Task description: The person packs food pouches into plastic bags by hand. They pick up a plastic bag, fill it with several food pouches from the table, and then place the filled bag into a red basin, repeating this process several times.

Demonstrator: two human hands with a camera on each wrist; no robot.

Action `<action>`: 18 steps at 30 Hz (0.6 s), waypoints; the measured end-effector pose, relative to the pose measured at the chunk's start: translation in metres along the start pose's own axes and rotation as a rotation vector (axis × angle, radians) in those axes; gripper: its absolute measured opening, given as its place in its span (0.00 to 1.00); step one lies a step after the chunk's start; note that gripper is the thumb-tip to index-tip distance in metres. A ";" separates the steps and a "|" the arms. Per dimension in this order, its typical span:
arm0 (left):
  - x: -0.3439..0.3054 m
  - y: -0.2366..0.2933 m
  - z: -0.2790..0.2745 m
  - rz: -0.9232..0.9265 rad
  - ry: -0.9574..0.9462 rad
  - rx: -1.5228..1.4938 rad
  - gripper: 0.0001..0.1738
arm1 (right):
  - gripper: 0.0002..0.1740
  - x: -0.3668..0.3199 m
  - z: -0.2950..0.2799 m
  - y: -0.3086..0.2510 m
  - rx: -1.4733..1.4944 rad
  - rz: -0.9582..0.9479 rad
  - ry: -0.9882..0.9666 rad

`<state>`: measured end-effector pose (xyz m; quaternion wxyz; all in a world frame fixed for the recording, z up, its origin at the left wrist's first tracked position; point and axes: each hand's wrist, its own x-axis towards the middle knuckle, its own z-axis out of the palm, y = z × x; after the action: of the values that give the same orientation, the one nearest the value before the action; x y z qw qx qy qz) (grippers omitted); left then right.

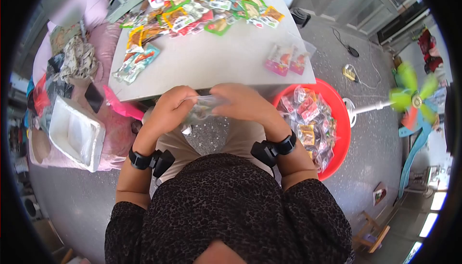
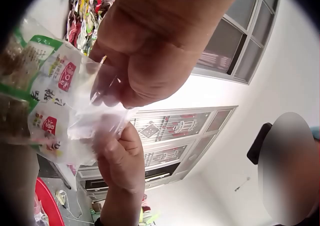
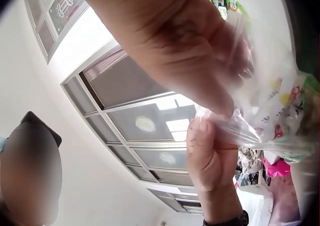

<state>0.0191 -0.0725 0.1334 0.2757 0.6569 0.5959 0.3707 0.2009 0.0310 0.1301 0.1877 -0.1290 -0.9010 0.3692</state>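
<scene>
Between both hands, above the lap, hangs a clear plastic bag (image 1: pixel 203 109) with green-and-white snack packets inside. In the left wrist view the packets (image 2: pixel 50 93) show red labels and dark lettering through the film. My left hand (image 1: pixel 172 109) pinches the bag's upper edge on one side. My right hand (image 1: pixel 244 102), blurred in the head view, grips the same edge opposite, its thumb and fingers on the crinkled film (image 3: pixel 240 123) in the right wrist view.
A table (image 1: pixel 207 61) stands ahead, with a heap of snack packets (image 1: pixel 216 4) at its far side and pink packets (image 1: pixel 288 59) at its right. A red tub (image 1: pixel 342 134) of filled bags sits at the right. A white foam box (image 1: pixel 77 129) lies left; a green fan (image 1: pixel 415 95) stands right.
</scene>
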 end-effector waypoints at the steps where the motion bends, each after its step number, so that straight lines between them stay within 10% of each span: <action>1: -0.004 0.001 0.003 -0.026 0.010 -0.031 0.05 | 0.15 0.000 0.003 -0.002 -0.021 0.007 -0.064; 8: -0.019 -0.015 0.023 -0.131 -0.100 -0.366 0.04 | 0.10 -0.020 0.014 -0.010 0.086 0.056 -0.117; 18: -0.023 -0.102 0.042 -0.339 -0.120 -0.253 0.04 | 0.04 -0.137 -0.045 0.028 0.132 0.340 0.381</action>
<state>-0.0061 -0.0781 0.0240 0.4492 0.5284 0.6289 0.3514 0.3463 0.0276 0.1065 0.2974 -0.3333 -0.7887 0.4224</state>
